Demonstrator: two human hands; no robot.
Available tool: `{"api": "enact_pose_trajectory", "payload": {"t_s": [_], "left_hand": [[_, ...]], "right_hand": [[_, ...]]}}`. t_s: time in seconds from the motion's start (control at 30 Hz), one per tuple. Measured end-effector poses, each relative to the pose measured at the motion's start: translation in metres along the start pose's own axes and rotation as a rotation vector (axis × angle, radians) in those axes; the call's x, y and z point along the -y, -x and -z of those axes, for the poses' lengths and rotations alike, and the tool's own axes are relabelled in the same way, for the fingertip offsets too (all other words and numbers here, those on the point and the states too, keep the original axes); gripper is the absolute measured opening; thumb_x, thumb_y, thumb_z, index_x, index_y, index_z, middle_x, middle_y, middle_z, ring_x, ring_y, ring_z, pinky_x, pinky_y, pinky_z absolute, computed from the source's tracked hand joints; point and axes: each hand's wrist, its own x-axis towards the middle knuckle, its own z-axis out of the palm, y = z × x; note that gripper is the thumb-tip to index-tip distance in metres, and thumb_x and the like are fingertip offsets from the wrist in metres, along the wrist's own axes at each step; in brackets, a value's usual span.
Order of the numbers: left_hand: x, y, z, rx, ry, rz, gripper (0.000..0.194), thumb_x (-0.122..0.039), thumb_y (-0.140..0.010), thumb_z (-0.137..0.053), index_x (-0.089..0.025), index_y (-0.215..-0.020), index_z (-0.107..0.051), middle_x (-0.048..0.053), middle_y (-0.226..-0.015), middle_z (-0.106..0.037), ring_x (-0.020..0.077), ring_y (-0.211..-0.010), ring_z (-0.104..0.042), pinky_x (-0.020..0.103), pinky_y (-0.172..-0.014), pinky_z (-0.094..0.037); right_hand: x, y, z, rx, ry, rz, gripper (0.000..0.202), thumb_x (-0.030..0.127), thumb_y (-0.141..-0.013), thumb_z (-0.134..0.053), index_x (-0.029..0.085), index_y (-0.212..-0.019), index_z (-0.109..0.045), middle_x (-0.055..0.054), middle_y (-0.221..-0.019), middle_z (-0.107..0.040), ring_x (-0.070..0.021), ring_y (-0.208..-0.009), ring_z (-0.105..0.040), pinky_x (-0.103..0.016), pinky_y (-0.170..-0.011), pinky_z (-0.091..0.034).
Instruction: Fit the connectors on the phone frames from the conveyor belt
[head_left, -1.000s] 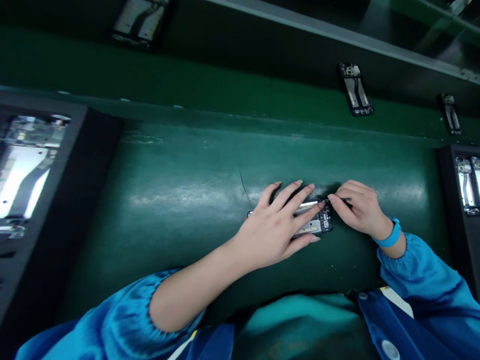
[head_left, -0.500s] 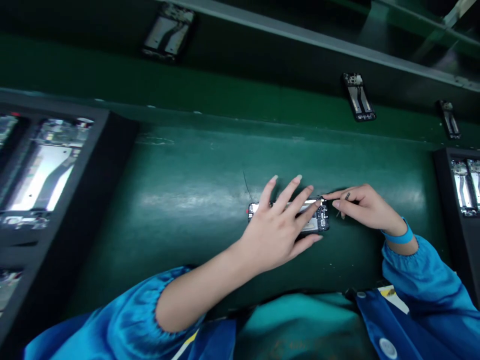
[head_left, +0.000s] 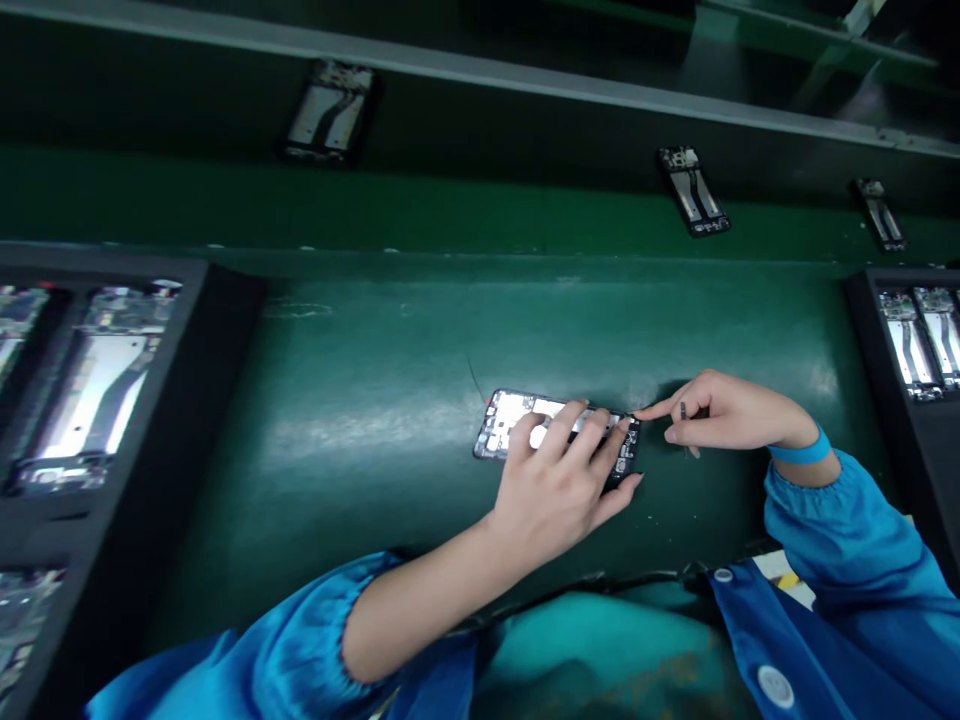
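An opened phone (head_left: 501, 425) lies on the green tabletop, its bright inner plate and circuit parts facing up. My left hand (head_left: 551, 470) spans it, with the fingers bent over its far side and the thumb at its near right corner. Part of the phone is hidden under that hand. The outstretched index finger of my right hand (head_left: 724, 410) touches the far right corner of the phone. A slim dark tool (head_left: 683, 411), perhaps tweezers, is held in the curled fingers of the same hand. Beyond the phone, a thin dark line (head_left: 474, 376) runs across the tabletop.
Black trays holding opened phones stand at the left (head_left: 232, 310) and right (head_left: 862, 310). Further opened phones lie along the raised strip at the back: one at left (head_left: 330, 112), one right of centre (head_left: 694, 192), one at far right (head_left: 880, 215).
My left hand has drawn its fingers in from spread to bent over the phone, uncovering the phone's left end. The phone is turned slightly. My right index finger stays at its corner.
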Motion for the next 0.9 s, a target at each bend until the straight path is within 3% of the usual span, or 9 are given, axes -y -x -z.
{"api": "enact_pose_trajectory", "payload": {"t_s": [0.1,0.27,0.33,0.4,0.43,0.5,0.57,0.73,0.9], "left_hand": [[0.010,-0.002,0.002,0.097,0.049,-0.122,0.038,-0.040,-0.100,-0.053,-0.021,-0.128,-0.070,0.008,-0.119,-0.072,0.0308,-0.116,-0.061,0.048,-0.096,-0.040],[0.037,-0.004,0.002,0.219,0.123,-0.317,0.043,-0.035,-0.103,-0.047,-0.023,-0.142,-0.060,0.007,-0.136,-0.066,0.0306,-0.133,-0.053,0.050,-0.114,-0.033],[0.044,-0.006,0.001,0.230,0.122,-0.352,0.045,-0.038,-0.102,-0.050,-0.024,-0.143,-0.059,0.006,-0.139,-0.065,0.0318,-0.134,-0.053,0.052,-0.118,-0.031],[0.046,-0.008,0.001,0.237,0.113,-0.371,0.045,-0.039,-0.100,-0.053,-0.026,-0.143,-0.060,0.006,-0.137,-0.066,0.0339,-0.133,-0.054,0.054,-0.117,-0.032],[0.045,-0.009,0.001,0.236,0.108,-0.374,0.045,-0.040,-0.099,-0.054,-0.027,-0.142,-0.061,0.006,-0.135,-0.067,0.0347,-0.132,-0.054,0.055,-0.117,-0.033],[0.043,-0.011,-0.001,0.210,0.112,-0.370,0.043,-0.041,-0.098,-0.056,-0.027,-0.138,-0.064,0.006,-0.131,-0.068,0.0349,-0.131,-0.055,0.055,-0.116,-0.034],[0.041,-0.014,-0.003,0.162,0.134,-0.353,0.038,-0.041,-0.100,-0.056,-0.027,-0.133,-0.068,0.006,-0.126,-0.070,0.0328,-0.130,-0.056,0.052,-0.115,-0.036],[0.045,-0.019,-0.003,0.157,0.207,-0.359,0.034,-0.034,-0.100,-0.056,-0.025,-0.130,-0.070,0.007,-0.118,-0.071,0.0292,-0.123,-0.059,0.046,-0.108,-0.039],[0.055,-0.021,0.002,0.204,0.203,-0.363,0.040,-0.033,-0.095,-0.063,-0.029,-0.135,-0.066,0.007,-0.119,-0.069,0.0305,-0.121,-0.058,0.046,-0.107,-0.036]], "right_hand": [[-0.007,-0.003,0.008,-0.025,-0.160,0.065,0.032,0.030,-0.092,-0.064,0.017,-0.063,-0.070,-0.012,-0.102,-0.080,-0.0244,-0.100,-0.073,-0.029,-0.078,-0.054],[-0.022,-0.013,0.015,-0.335,-0.570,0.232,0.029,0.029,-0.093,-0.052,0.015,-0.081,-0.075,-0.009,-0.079,-0.077,-0.0221,-0.079,-0.073,-0.036,-0.084,-0.056],[-0.027,-0.018,0.015,-0.422,-0.680,0.245,0.024,0.029,-0.091,-0.056,0.015,-0.092,-0.075,-0.002,-0.062,-0.067,-0.0191,-0.064,-0.068,-0.037,-0.083,-0.057],[-0.029,-0.023,0.014,-0.470,-0.750,0.210,0.021,0.035,-0.091,-0.061,0.018,-0.084,-0.072,0.007,-0.048,-0.045,-0.0129,-0.044,-0.052,-0.034,-0.071,-0.058],[-0.029,-0.024,0.014,-0.474,-0.764,0.186,0.029,0.042,-0.093,-0.061,0.019,-0.075,-0.068,0.009,-0.046,-0.035,-0.0103,-0.039,-0.042,-0.032,-0.064,-0.056],[-0.026,-0.026,0.012,-0.466,-0.733,0.135,0.052,0.057,-0.096,-0.053,0.021,-0.058,-0.056,0.010,-0.047,-0.025,-0.0080,-0.036,-0.028,-0.029,-0.055,-0.051],[-0.019,-0.026,0.009,-0.470,-0.619,0.067,0.059,0.060,-0.096,-0.052,0.022,-0.051,-0.049,0.008,-0.045,-0.026,-0.0081,-0.038,-0.027,-0.027,-0.052,-0.047],[0.003,-0.033,0.005,-0.460,-0.278,-0.174,0.041,0.040,-0.091,-0.061,0.016,-0.057,-0.065,0.006,-0.045,-0.033,-0.0073,-0.043,-0.030,-0.023,-0.042,-0.024],[0.012,-0.054,0.013,-0.434,-0.039,-0.286,0.032,0.033,-0.085,-0.064,0.015,-0.060,-0.071,0.006,-0.039,-0.038,-0.0057,-0.037,-0.030,-0.022,-0.038,-0.019]]}}
